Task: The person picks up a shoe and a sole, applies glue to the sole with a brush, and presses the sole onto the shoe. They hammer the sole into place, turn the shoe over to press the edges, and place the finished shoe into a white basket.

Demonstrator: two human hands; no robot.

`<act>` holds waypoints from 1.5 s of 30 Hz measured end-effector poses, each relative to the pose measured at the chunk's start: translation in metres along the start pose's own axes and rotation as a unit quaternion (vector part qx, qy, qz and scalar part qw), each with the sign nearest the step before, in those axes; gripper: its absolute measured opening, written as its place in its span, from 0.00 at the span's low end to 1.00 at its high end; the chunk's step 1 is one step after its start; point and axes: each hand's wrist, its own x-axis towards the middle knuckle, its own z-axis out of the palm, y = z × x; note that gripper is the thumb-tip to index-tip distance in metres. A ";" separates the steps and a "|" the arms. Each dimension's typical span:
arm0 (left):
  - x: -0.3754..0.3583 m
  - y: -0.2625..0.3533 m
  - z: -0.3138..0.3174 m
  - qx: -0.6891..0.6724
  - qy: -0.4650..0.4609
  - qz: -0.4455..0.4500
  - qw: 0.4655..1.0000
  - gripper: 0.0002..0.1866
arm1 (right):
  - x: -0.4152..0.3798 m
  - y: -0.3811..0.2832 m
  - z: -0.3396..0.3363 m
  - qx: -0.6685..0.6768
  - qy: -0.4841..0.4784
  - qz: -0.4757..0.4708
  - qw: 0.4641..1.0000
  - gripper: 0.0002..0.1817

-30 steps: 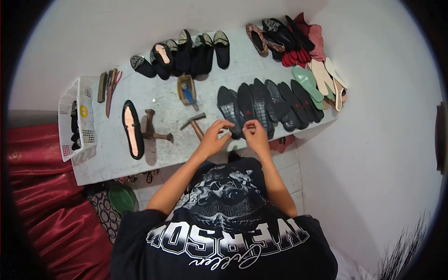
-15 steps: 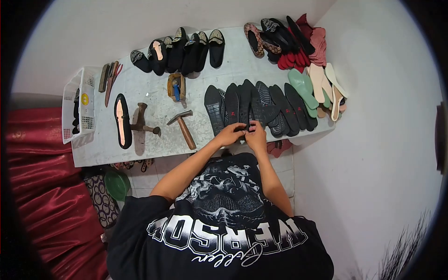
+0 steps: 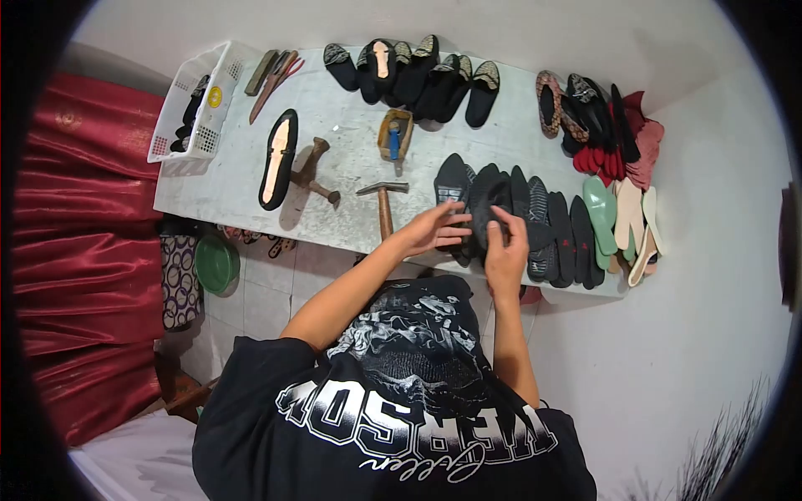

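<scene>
My left hand (image 3: 434,229) and my right hand (image 3: 505,249) meet over a row of black shoe soles (image 3: 547,227) lying side by side at the near edge of the white worktable (image 3: 225,196). Both hands grip one black sole (image 3: 489,196) from that row. My left fingers stretch along its left edge and my right fingers pinch its near end. A hammer (image 3: 383,209) lies just left of my left hand.
An iron shoe last (image 3: 313,171) and a black insole with a pink centre (image 3: 278,159) lie to the left. Black shoes (image 3: 418,71) line the far edge, near a small wooden box (image 3: 394,134). Also here: white basket (image 3: 196,108), hand tools (image 3: 271,71), coloured soles (image 3: 622,217), green bowl (image 3: 215,263), red cloth (image 3: 75,209).
My view has swung, so the table now sits further right and tilted. My hands have moved apart along the black sole, and the left fingers have spread out.
</scene>
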 end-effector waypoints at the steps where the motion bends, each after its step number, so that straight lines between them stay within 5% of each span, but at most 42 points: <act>1: -0.009 0.004 -0.012 -0.090 0.003 0.025 0.996 0.40 | -0.003 -0.004 0.010 -0.030 -0.068 -0.026 0.997 0.14; 3: -0.031 0.008 -0.044 -0.154 0.074 0.071 0.983 0.37 | -0.010 0.011 0.035 -0.005 -0.156 -0.041 0.987 0.14; 5: -0.058 0.009 -0.082 -0.187 0.177 0.106 0.961 0.32 | -0.024 0.011 0.062 0.155 -0.211 0.085 0.961 0.15; 7: -0.093 0.001 -0.132 -0.210 0.241 0.121 0.940 0.27 | -0.035 0.033 0.083 0.165 -0.229 0.088 0.955 0.15; 9: -0.125 -0.004 -0.180 -0.243 0.222 0.126 0.936 0.25 | -0.044 0.041 0.101 0.190 -0.275 0.169 0.927 0.16; 12: -0.172 -0.008 -0.220 -0.122 0.228 0.091 0.962 0.23 | -0.061 0.068 0.140 0.232 -0.259 0.335 0.876 0.15; 14: -0.190 -0.006 -0.239 -0.026 0.320 0.036 0.946 0.17 | -0.070 0.086 0.172 0.233 -0.230 0.434 0.840 0.14; 19: -0.206 0.008 -0.305 0.010 0.342 0.047 0.938 0.26 | -0.090 0.113 0.243 0.230 -0.194 0.425 0.854 0.15; 23: -0.194 0.011 -0.330 0.140 0.378 0.045 0.914 0.17 | -0.088 0.156 0.269 0.150 -0.160 0.378 0.899 0.18; 25: -0.177 -0.001 -0.352 0.196 0.306 0.037 0.931 0.14 | -0.089 0.169 0.266 0.121 -0.104 0.295 0.942 0.19; 31: -0.135 -0.002 -0.311 0.273 0.227 0.091 0.930 0.16 | -0.069 0.174 0.208 0.068 -0.018 0.285 0.956 0.15; 35: -0.124 0.003 -0.299 0.357 0.285 0.061 0.888 0.16 | -0.075 0.147 0.197 -0.071 -0.018 0.235 0.969 0.17; 38: -0.139 0.005 -0.293 0.477 0.308 0.170 0.806 0.15 | -0.086 0.153 0.193 -0.250 -0.024 0.031 0.968 0.24; 43: -0.144 0.022 -0.268 0.511 0.330 0.109 0.786 0.17 | -0.082 0.118 0.194 -0.186 -0.033 0.057 0.980 0.21; 45: -0.147 0.021 -0.264 0.561 0.333 0.161 0.740 0.16 | -0.078 0.104 0.192 -0.348 -0.083 0.016 0.934 0.20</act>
